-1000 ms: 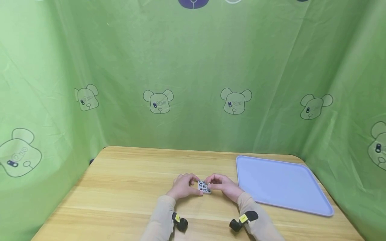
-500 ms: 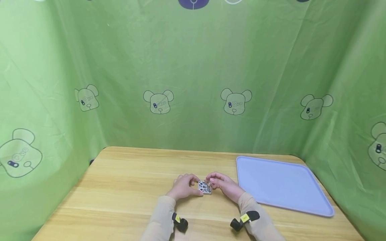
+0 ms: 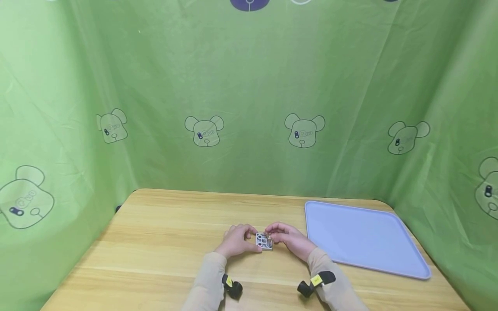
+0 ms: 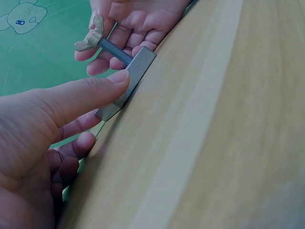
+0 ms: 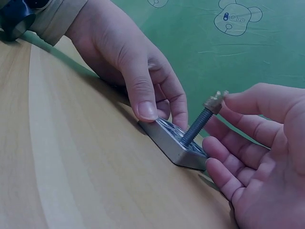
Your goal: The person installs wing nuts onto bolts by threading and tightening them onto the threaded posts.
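A small square metal block (image 3: 264,242) with several round holes lies flat on the wooden table. My left hand (image 3: 235,242) grips it by opposite edges, thumb on the near side and fingers on the far side. A grey threaded stud (image 5: 196,128) stands up from the block near its right corner. At the stud's top sits a brass-coloured wing nut (image 4: 94,37), well above the block. The fingers and thumb of my right hand (image 3: 291,239) are curled around the wing nut, with a fingertip touching it in the right wrist view.
A light purple tray (image 3: 362,237) lies at the right side of the table (image 3: 175,229), just beyond my right hand. Green cloth (image 3: 249,86) printed with bear heads hangs behind and along both sides.
My right thumb drew back from the wing nut half a second ago and has come in to it again. The left hand and the block stay in place.
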A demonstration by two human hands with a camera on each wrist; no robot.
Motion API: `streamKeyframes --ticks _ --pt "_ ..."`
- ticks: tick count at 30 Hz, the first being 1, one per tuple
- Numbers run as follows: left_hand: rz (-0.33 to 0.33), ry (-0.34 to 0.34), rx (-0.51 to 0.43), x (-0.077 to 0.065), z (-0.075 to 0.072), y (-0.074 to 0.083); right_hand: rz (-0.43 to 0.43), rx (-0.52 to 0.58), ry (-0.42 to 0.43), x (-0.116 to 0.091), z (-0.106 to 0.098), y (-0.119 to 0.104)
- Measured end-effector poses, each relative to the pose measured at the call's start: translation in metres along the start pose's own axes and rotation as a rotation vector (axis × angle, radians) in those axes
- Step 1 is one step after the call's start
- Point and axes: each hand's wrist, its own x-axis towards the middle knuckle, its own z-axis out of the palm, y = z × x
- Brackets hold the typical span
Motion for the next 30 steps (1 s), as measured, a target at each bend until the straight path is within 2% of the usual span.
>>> streamKeyframes --ticks 15,24,30 --pt "-0.011 -0.007 -0.012 -0.0026 -0.0023 0.0042 0.052 -0.020 -0.005 0.0001 0.0008 -0.0004" --pt "-0.017 -0.002 -0.013 0.0001 0.0010 -0.0004 0.024 -0.025 -0.004 0.0002 0.0020 -0.0020" --pt "-0.009 -0.001 -0.007 0.0012 0.0008 -0.0009 -0.011 -0.067 0.014 0.0020 0.0038 -0.0005"
